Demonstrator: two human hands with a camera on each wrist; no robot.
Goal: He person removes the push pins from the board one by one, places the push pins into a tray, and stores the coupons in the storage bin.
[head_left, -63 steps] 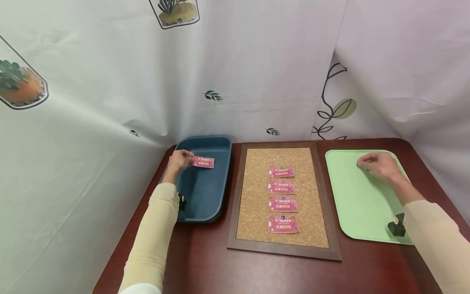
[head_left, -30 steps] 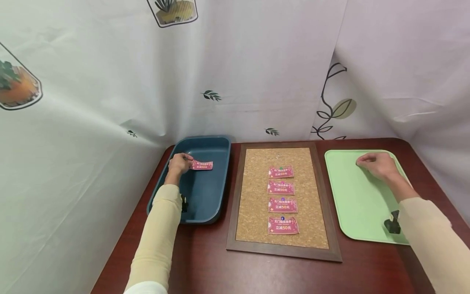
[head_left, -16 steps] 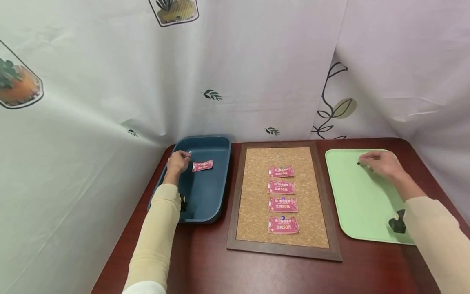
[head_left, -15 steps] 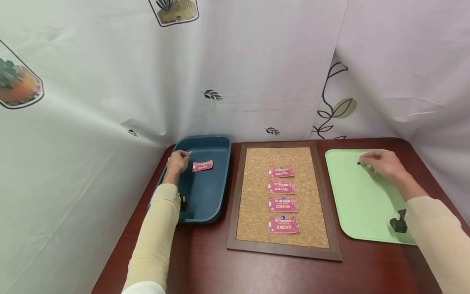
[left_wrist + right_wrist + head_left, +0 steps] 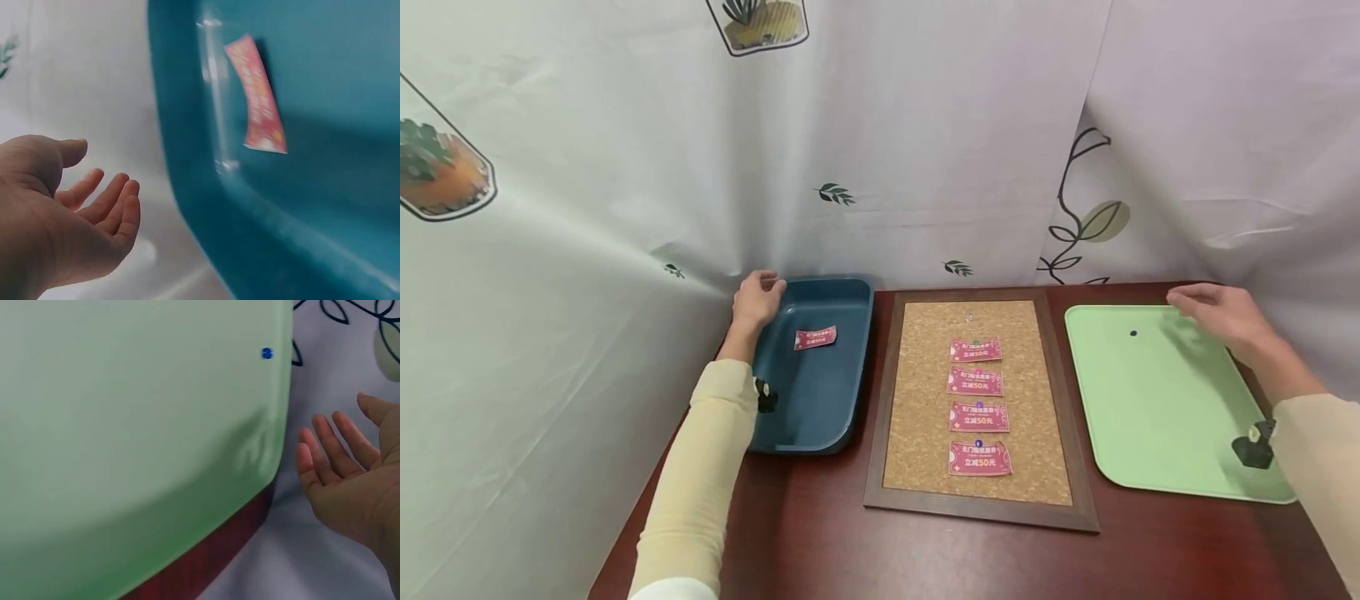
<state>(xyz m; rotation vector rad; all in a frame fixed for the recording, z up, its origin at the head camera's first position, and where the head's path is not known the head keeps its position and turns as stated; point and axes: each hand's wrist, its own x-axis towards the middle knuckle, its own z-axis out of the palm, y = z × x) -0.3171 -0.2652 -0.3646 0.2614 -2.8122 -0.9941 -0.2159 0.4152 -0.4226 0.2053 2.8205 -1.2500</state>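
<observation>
My left hand (image 5: pixel 757 298) hovers over the back left corner of the blue tray (image 5: pixel 867 367), its fingers loosely bent and nothing in them. A pink coupon (image 5: pixel 816 337) with white lettering lies inside that tray, slightly curled in the left wrist view. Over the back right part of the green tray (image 5: pixel 1157 417) is my right hand (image 5: pixel 1221 317), relaxed, with thumb and fingers apart in the right wrist view. A small blue pushpin (image 5: pixel 267 354) lies on the green tray, to the left of this hand in the head view.
Between the trays lies a framed cork board (image 5: pixel 917 433) with several pink coupons pinned in a column, the lowest coupon (image 5: pixel 979 463) under a blue pin. A clear pin (image 5: pixel 968 318) sits near the board's top. A printed cloth (image 5: pixel 925 150) hangs behind the dark red table (image 5: pixel 1000 562).
My left hand let go of the coupon in the blue tray and moved back and up. My right hand released the pushpin onto the green tray and drew away to the right.
</observation>
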